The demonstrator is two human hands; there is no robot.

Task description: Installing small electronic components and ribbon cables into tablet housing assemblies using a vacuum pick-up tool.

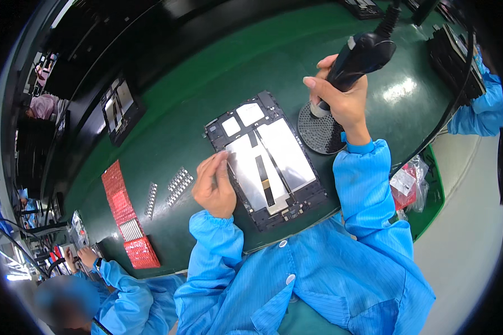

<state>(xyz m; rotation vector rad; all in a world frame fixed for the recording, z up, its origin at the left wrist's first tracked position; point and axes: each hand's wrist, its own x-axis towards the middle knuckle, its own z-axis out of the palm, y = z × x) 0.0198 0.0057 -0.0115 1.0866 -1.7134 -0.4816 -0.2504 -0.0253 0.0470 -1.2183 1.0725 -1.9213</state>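
Note:
An opened tablet [296, 158] lies face down on the green bench in front of me, showing silver battery panels, dark ribbon cables and a black frame. At its left edge is my left hand [214, 184], thumb and fingers closed together on the rim. My right hand [343, 103] grips a black electric screwdriver [363, 58], a cord running up from its top. The screwdriver's lower end points down over a round black perforated screw dish [318, 129] at the tablet's right; its tip is hard to make out.
Left of the tablet lie strips of small metal parts [179, 185] and a red bubble-wrap strip [123, 206]. Another opened tablet [119, 109] stands farther back. A green bin [430, 195] with plastic bags is at right. Co-workers' blue sleeves [129, 293] show at both sides.

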